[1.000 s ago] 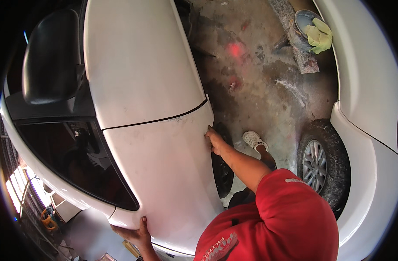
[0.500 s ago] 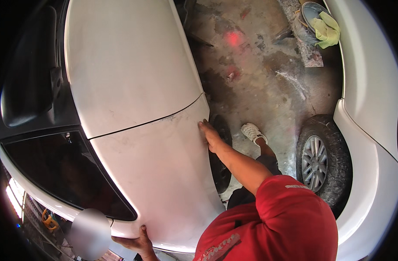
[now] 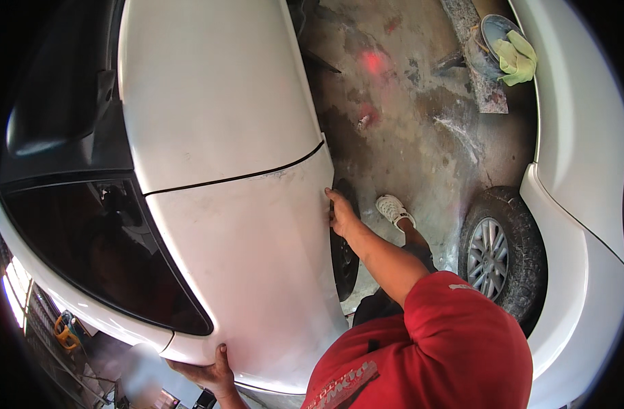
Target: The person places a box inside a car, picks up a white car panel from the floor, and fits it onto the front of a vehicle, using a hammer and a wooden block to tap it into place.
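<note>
A white car body panel (image 3: 244, 259) with a dark window (image 3: 101, 252) lies across the left half of the head view, divided by a black seam from another white panel (image 3: 213, 82). My left hand (image 3: 210, 371) grips the panel's near edge at the bottom, thumb on top and fingers partly hidden underneath. My right hand (image 3: 342, 215) holds the right edge just below the seam, its fingers curled against it. Faint scuffs show near the seam. My red sleeve and shirt fill the lower right.
A second white vehicle (image 3: 578, 116) with a tyre (image 3: 506, 252) borders the right. A bucket with a yellow-green cloth (image 3: 516, 58) stands by a speckled board (image 3: 492, 102) on the stained concrete floor (image 3: 407, 136). My shoe (image 3: 394, 211) shows between the vehicles. An orange object (image 3: 67, 334) lies lower left.
The car and the black mirror have shifted a little within the view. Both of my hands remain on the same edges of the panel, with only slight movement.
</note>
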`<state>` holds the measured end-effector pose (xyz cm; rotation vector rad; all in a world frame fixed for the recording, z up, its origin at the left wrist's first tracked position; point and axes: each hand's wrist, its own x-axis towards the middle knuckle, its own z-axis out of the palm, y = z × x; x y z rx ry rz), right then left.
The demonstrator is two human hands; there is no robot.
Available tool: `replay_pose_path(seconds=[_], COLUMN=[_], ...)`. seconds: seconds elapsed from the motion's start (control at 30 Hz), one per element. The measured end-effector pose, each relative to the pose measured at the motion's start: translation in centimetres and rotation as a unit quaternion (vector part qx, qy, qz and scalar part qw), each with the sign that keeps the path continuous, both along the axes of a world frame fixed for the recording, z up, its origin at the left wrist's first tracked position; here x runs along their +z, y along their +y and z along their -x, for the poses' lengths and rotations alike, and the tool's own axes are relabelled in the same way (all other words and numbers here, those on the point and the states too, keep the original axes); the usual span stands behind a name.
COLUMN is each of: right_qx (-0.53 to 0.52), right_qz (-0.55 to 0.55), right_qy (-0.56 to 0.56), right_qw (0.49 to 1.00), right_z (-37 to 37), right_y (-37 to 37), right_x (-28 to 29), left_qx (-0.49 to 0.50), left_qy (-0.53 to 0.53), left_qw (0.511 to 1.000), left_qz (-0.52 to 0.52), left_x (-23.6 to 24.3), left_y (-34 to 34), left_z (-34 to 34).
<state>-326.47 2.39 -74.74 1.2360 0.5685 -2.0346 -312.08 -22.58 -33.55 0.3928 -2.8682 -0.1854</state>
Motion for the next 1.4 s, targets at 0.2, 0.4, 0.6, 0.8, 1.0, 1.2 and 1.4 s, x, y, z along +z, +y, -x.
replay_pose_path(seconds=[0.2, 0.4, 0.6, 0.8, 1.0, 1.2, 1.4], right_qx=[-0.019, 0.078, 0.288, 0.410, 0.528, 0.583, 0.692], right_qz=[-0.017, -0.026, -0.070, -0.361, -0.235, -0.225, -0.118], right_qy=[-0.026, -0.029, 0.027, 0.372, 0.508, 0.599, 0.565], right_qw=[0.999, 0.996, 0.955, 0.750, 0.639, 0.501, 0.434], right_z=[-0.6, 1.3, 3.4, 11.0, 16.3, 17.2, 20.7], right_y=[2.0, 4.7, 5.8, 6.6, 6.5, 8.4, 11.1], right_x=[-0.3, 0.6, -1.7, -7.0, -5.9, -6.0, -3.5], left_qx=[0.021, 0.005, 0.036, 0.029, 0.093, 0.078, 0.109], left_qy=[-0.005, 0.009, -0.013, 0.019, -0.010, -0.047, -0.064], left_qw=[1.000, 0.997, 0.996, 0.998, 0.996, 0.996, 0.992], left_qz=[0.018, 0.072, 0.083, 0.056, -0.013, -0.014, 0.009], left_x=[-0.1, -0.7, -0.2, -1.1, -0.2, 0.8, 1.0], left_y=[0.4, 0.4, 0.3, -1.5, -0.1, -1.0, -0.9], left_z=[0.2, 0.4, 0.8, -2.5, -4.8, -5.1, -4.7])
